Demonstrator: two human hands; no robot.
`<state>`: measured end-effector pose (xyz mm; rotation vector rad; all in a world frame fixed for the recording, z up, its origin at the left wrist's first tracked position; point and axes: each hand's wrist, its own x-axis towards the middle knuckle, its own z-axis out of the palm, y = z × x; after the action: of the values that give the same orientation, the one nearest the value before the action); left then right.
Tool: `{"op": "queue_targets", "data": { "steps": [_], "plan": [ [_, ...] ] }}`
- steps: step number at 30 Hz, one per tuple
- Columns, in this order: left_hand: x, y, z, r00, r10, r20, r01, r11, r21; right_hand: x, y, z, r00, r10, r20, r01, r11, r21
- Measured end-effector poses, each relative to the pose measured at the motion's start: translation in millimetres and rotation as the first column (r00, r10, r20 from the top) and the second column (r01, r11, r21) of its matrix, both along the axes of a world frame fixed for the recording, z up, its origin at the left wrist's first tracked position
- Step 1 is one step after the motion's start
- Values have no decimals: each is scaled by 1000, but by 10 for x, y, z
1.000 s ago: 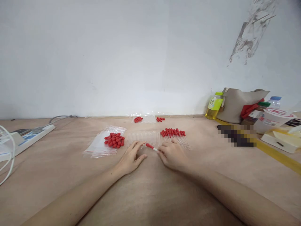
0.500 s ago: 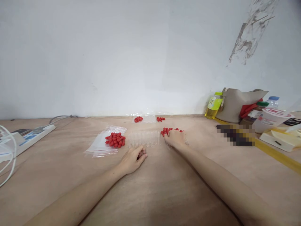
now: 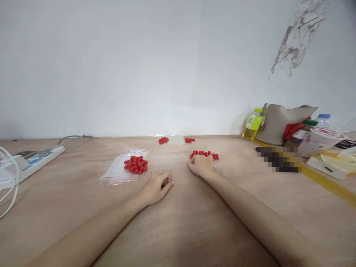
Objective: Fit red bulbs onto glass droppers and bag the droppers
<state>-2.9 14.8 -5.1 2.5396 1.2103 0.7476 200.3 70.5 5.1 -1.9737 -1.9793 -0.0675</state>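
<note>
Right of the middle on your table [image 3: 178, 226], your right hand [image 3: 200, 165] sits low over the near-left part of the droppers [image 3: 217, 157], the row with red tops. Its fingertips are tucked out of sight, so honestly can't tell if you're pinching one or just touching. Your left hand [image 3: 158, 188] rests on the wood, loosely curled with the thumb off the fingers, so that grip looks let go.

Just past your left hand you've got the clear tubes [image 3: 168, 163] lined up side by side, their right end right by your right hand. Left of those, your red bulbs [image 3: 136, 164] are heaped on the flat bags [image 3: 115, 168]. Two smaller red bunches lie by the wall [image 3: 125, 74]. Way off to your right: yellow bottle [image 3: 252, 125], grey holder [image 3: 274, 128], cup [image 3: 319, 142]. Power strip [image 3: 54, 153] is far left.
</note>
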Motion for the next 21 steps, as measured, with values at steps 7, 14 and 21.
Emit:
{"op": "queue_targets", "data": {
  "steps": [7, 14, 21],
  "plan": [
    [2, -2, -12, 1000, -4, 16, 4, 1000, 15, -142, 172, 65, 997, -82, -3, 81, 986, -147],
    [-13, 8, -11, 1000, 1, -16, -1, 1000, 21, -163, 132, 128, 999, -36, -3, 35, 990, -139],
    [-38, 13, 20, 996, 66, 57, -74, 987, 142, -7, -317, 102, 945, 323, 47, -326, 936, 134]
  ]
}}
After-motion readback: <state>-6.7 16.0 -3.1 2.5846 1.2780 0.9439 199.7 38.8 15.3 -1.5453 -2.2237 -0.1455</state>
